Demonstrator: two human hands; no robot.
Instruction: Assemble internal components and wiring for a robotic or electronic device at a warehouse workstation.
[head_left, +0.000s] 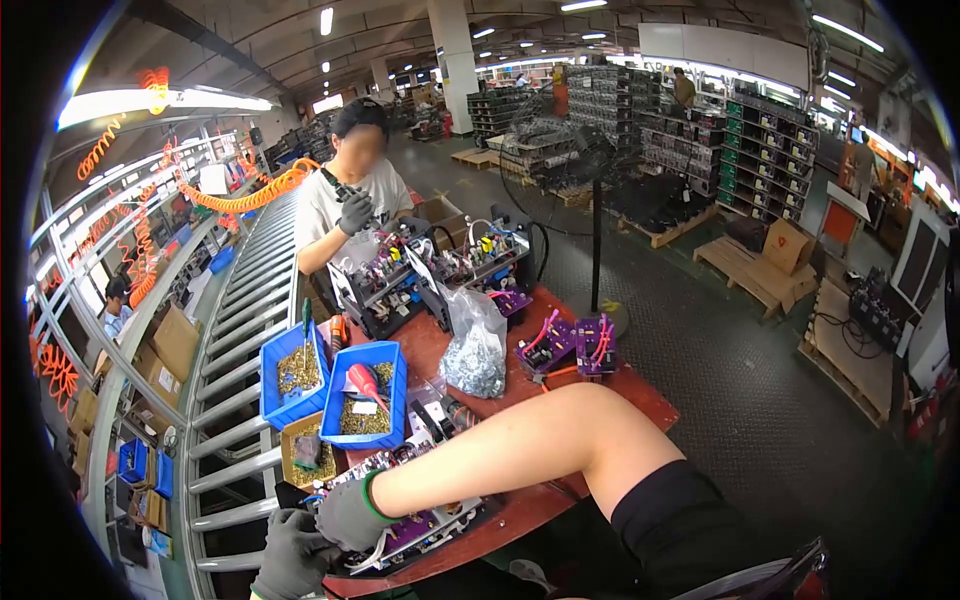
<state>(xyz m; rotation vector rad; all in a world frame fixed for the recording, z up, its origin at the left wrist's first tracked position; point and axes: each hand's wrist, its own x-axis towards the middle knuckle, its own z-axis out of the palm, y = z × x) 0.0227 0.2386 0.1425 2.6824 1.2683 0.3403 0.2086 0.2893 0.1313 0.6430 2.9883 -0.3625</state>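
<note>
Both my hands wear grey gloves and meet at the near left end of an electronic assembly with purple circuit boards and a metal edge. My right hand reaches across from the right, over the assembly; its fingers are mostly hidden behind the glove's back. Beside it, at the table's left edge, my left hand has its fingers bent toward the right hand. Whatever lies between the two hands is hidden. Just beyond stand a cardboard tray and a blue bin of brass-coloured screws, with a red-handled screwdriver in the bin.
Another blue bin stands alongside. A plastic bag of metal parts and purple boards rest on the red table. A gloved co-worker stands behind more assemblies. A roller conveyor runs left; a fan stand rises beyond.
</note>
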